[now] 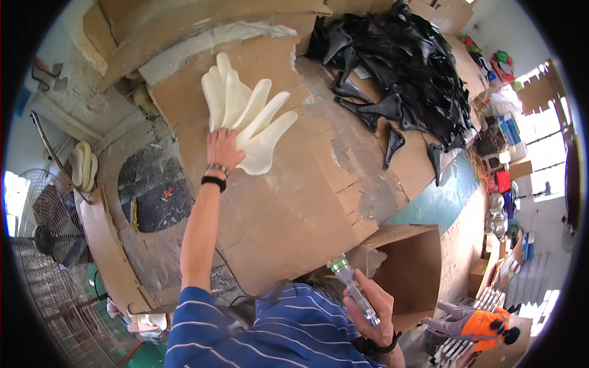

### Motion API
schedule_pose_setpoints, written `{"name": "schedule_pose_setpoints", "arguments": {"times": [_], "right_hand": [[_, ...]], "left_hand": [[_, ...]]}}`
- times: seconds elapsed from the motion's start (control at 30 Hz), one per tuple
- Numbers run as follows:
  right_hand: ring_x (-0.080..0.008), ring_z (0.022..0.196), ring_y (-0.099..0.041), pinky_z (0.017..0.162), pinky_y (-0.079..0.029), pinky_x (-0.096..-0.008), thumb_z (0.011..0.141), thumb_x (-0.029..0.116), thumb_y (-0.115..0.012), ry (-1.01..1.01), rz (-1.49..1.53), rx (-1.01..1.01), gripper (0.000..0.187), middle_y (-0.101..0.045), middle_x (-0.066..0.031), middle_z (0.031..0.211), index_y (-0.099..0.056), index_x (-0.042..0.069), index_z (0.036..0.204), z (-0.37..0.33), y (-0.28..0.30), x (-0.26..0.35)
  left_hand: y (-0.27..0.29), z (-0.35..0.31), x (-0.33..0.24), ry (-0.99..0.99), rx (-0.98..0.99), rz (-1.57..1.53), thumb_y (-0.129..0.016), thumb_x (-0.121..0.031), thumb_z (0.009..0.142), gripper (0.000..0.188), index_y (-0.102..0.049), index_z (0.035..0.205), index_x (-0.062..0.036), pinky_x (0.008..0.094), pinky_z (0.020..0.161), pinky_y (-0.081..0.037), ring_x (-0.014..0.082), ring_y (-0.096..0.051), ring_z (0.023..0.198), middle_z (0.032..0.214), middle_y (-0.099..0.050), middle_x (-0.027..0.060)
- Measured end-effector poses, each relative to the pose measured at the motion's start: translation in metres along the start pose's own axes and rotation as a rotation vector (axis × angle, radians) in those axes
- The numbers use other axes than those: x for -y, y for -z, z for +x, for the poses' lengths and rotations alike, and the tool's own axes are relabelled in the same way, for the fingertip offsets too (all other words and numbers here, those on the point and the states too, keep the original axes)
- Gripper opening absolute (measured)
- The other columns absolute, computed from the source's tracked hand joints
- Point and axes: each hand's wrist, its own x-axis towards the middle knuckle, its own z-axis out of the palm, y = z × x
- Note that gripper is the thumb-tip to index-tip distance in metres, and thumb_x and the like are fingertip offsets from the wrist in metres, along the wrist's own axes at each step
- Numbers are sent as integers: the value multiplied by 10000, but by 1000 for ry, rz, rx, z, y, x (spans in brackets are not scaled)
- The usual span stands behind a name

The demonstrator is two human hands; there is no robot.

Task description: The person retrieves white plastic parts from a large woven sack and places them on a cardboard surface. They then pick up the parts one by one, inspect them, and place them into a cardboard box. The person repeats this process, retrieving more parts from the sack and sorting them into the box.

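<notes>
Looks like a handling step: left hand on the cream pieces, upper frame left of centre, can't tell if pinching; right hand wrapped round a tool. Next calls for steady fingers, imo.

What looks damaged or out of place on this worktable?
The cardboard sheet beneath the cream pieces and left hand looks damaged: its right edge is ragged, with a scuffed grey surface showing beside it, toward the heap of black pieces.
</notes>
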Motion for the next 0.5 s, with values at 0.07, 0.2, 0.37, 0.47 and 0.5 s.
{"name": "schedule_pose_setpoints", "arguments": {"times": [0.07,0.2,0.37,0.47,0.5], "right_hand": [[-234,829,-735,780,-584,-340,903,-21,-756,21,13,-19,547,-755,-156,964,-617,-69,1429,-9,6,-1],[-246,829,-745,779,-588,-337,871,-42,-755,40,32,-47,567,-757,-160,960,-624,-74,1422,-24,15,0],[-257,810,-751,774,-592,-331,815,-43,-786,63,90,-92,601,-754,-173,931,-643,-76,1398,-44,27,15],[-245,779,-755,762,-600,-344,813,-25,-770,101,55,-114,587,-761,-153,877,-649,-70,1386,-42,30,23],[-247,782,-756,764,-601,-346,813,-24,-771,99,38,-103,588,-763,-152,881,-650,-67,1386,-42,31,24]], "left_hand": [[35,-17,-21,-38,-19,-22,-813,-279,686,537,-709,1173,-80,515,1069,-429,365,-592,1183,1150,-667,157],[87,-49,-103,-72,-108,-208,-845,-276,687,587,-696,1210,-54,545,1048,-457,405,-597,1173,1180,-659,195],[104,-73,-269,-97,31,-780,-915,-282,684,711,-648,1292,-27,525,1068,-486,435,-602,1223,1279,-651,216],[112,-109,-374,-90,369,-1252,-899,-348,755,770,-607,1386,-15,476,1082,-505,400,-634,1229,1304,-654,225],[100,-132,-406,-88,450,-1360,-891,-378,783,803,-586,1428,-11,460,1103,-499,381,-635,1257,1321,-655,226]]}}
